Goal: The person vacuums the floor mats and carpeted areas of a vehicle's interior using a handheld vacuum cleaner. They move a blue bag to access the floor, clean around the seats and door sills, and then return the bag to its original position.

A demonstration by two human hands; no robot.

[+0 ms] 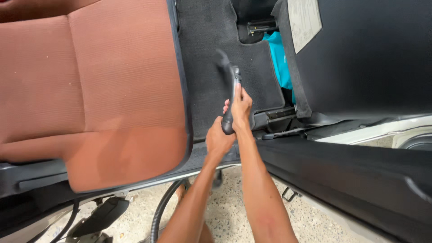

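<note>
Both arms reach forward into a car's open door. The right hand (241, 107) is closed around the upper part of a dark vacuum wand handle (230, 96), thumb along its side and fingers wrapped round it. The left hand (219, 140) sits just below and behind, its fingers curled at the lower end of the same handle; the exact grip there is partly hidden by the right hand. The handle stands nearly upright in the view, and its far tip (222, 57) is blurred, so its shape cannot be made out; it hangs over the black floor mat (211, 40) in the footwell.

To the left lies a rust-brown fabric seat cushion (94, 85) with ribbed cloth and a dark edge trim, a few pale specks on its surface. To the right rises the black back of the front seat (373, 54), with a pale grey panel (304, 20) at its upper part. Between that seat and the mat a teal cloth (280, 58) shows, partly tucked under the seat, close to the black seat rail (276, 114).

A black ribbed hose (163, 207) curves down across the speckled concrete floor (225, 211) below the door sill (252, 155), between the two forearms and the seat's edge.
</note>
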